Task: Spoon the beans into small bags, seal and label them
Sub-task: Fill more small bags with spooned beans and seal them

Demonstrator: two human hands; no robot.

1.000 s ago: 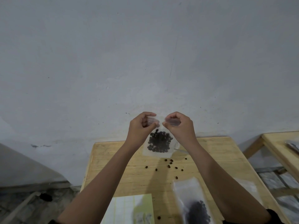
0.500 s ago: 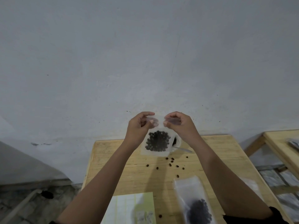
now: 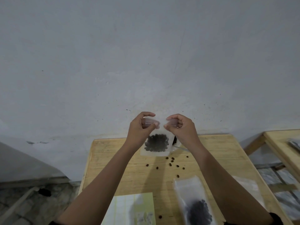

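A small clear bag (image 3: 156, 144) with a clump of dark beans in its lower half hangs upright above the far end of the wooden table (image 3: 113, 161). My left hand (image 3: 140, 129) pinches its top edge at the left. At the right end of that edge, my right hand (image 3: 181, 129) pinches it too. Loose beans (image 3: 172, 161) lie scattered on the wood below. A second bag with beans (image 3: 194, 203) lies flat at the near right. A spoon handle (image 3: 180, 148) and a cup peek out behind my right wrist, mostly hidden.
A pale green label sheet (image 3: 131, 208) lies at the table's near edge. An empty clear bag (image 3: 248, 187) lies to the right of my right forearm. A grey wall stands close behind. A second wooden table (image 3: 282, 146) is at the right.
Both hands hold the bag's top much as before; the fingers have shifted slightly along the top edge and the bag hangs almost where it was.
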